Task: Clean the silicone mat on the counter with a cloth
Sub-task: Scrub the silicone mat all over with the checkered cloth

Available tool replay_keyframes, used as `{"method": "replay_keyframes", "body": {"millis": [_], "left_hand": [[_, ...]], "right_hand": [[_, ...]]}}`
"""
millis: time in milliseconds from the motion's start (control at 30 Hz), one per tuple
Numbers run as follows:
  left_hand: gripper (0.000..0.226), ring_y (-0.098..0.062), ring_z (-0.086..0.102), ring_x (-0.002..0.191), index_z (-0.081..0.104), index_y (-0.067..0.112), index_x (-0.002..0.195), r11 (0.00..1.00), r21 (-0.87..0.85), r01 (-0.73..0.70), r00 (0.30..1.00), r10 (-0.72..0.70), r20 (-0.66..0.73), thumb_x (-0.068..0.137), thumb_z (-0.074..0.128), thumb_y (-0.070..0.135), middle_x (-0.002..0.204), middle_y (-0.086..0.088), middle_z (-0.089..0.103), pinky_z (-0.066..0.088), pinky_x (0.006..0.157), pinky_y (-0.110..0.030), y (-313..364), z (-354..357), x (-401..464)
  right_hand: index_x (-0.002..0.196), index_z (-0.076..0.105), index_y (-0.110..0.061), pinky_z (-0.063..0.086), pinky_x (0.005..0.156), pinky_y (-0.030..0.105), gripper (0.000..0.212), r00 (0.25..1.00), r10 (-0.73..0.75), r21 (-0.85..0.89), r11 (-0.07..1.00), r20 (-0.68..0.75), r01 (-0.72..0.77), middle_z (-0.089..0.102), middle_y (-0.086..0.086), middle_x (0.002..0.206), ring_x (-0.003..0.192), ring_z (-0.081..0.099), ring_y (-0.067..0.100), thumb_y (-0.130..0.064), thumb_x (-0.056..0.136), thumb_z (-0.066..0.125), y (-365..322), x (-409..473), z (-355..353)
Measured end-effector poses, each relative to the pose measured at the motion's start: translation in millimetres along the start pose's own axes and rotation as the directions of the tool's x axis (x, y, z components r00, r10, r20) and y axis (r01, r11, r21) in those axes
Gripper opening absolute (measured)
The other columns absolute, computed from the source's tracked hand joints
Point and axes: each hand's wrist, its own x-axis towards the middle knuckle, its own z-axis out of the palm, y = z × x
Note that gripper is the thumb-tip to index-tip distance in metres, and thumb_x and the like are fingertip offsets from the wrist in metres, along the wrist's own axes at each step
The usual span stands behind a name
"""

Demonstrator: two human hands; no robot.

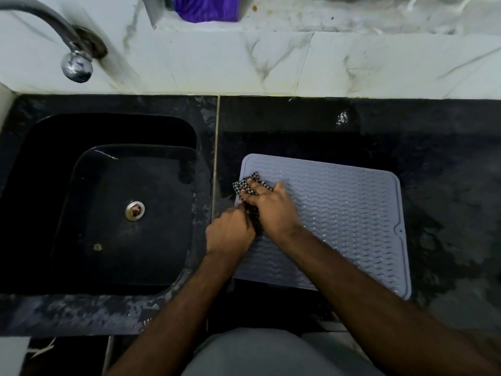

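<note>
Right hand: now the right hand [271,210] lies palm down with fingers spread flat, pressing the cloth against the mat near its far left corner.
Left hand: the left hand [230,232] is curled into a loose fist just beside the right one, its fingertips pinching the near end of the cloth at the mat's left edge; the two hands touch.
Cloth: the cloth [249,185] is a small black-and-white checked piece, mostly hidden under the right hand, with a corner poking out beyond the fingertips and slightly over the mat's left rim.
Silicone mat: the silicone mat [347,213] is pale grey-blue with a wavy ridged pattern and rounded corners; it lies flat under both hands and stretches away to the right of them, with a small notch and hole on its right edge.
Counter: the counter [447,185] is dark mottled stone, showing all round the mat.
Sink: the sink [122,202] is a black basin sunk into the counter, left of the left hand, with a metal drain in its floor.
Tap: the tap [73,58] curves out from the white marbled wall, far beyond the left hand and above the basin.
Purple item: a purple item [206,8] sits on a ledge well beyond the hands; what it is cannot be told.
</note>
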Motion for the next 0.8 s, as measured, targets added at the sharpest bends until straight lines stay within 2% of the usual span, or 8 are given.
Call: {"method": "replay_keyframes", "body": {"millis": [100,333,433,533,700,800], "left_hand": [[0.055,-0.037,0.067,0.108,0.033,0.013,0.155,0.986,0.156,0.055,0.997,-0.062,0.036,0.101,0.038,0.022,0.122,-0.014,0.067,0.053,0.084,-0.043,13,7,-1],[0.053,-0.033,0.067,0.111,0.021,-0.001,0.157,0.964,0.242,0.109,0.991,-0.125,0.049,0.105,0.029,0.01,0.129,-0.012,0.065,0.053,0.087,-0.043,29,10,4],[0.052,-0.034,0.068,0.11,0.021,-0.007,0.154,0.958,0.252,0.138,0.987,-0.154,0.047,0.105,0.029,0.008,0.128,-0.013,0.066,0.053,0.088,-0.044,36,13,8],[0.048,-0.033,0.069,0.108,0.032,-0.008,0.15,0.947,0.292,0.135,0.988,-0.152,0.036,0.104,0.033,0.007,0.129,-0.014,0.066,0.054,0.086,-0.044,42,14,11],[0.05,-0.034,0.067,0.114,0.028,-0.005,0.152,0.936,0.327,0.13,0.986,-0.156,0.054,0.105,0.031,0.008,0.147,-0.015,0.053,0.053,0.088,-0.046,48,15,8],[0.05,-0.034,0.068,0.111,0.03,-0.007,0.152,0.923,0.353,0.153,0.985,-0.171,0.02,0.105,0.034,0.01,0.133,-0.013,0.064,0.054,0.087,-0.045,48,16,9]], "right_hand": [[0.139,0.054,-0.045,0.046,0.09,0.04,0.041,0.994,0.092,-0.073,0.993,-0.055,-0.095,0.037,-0.014,0.158,0.116,0.041,0.029,-0.029,0.102,0.05,12,-16,-4],[0.134,0.057,-0.05,0.041,0.089,0.037,0.041,0.987,0.141,-0.147,0.977,-0.08,-0.152,0.044,-0.017,0.153,0.114,0.043,0.025,-0.026,0.102,0.052,15,-13,-18],[0.133,0.057,-0.051,0.04,0.087,0.037,0.045,0.984,0.16,-0.151,0.974,-0.076,-0.17,0.046,-0.019,0.151,0.112,0.044,0.024,-0.022,0.099,0.058,31,-21,-21],[0.132,0.057,-0.053,0.039,0.087,0.037,0.045,0.98,0.193,-0.146,0.969,-0.052,-0.198,0.045,-0.02,0.152,0.113,0.043,0.023,-0.024,0.098,0.061,52,-30,-25],[0.13,0.061,-0.048,0.035,0.077,0.034,0.045,0.976,0.204,-0.142,0.967,-0.079,-0.213,0.046,-0.017,0.152,0.104,0.043,0.021,-0.021,0.094,0.066,70,-43,-25],[0.131,0.061,-0.046,0.038,0.079,0.036,0.048,0.979,0.188,-0.107,0.975,-0.082,-0.197,0.046,-0.015,0.152,0.104,0.044,0.022,-0.018,0.094,0.066,73,-42,-24]]}}
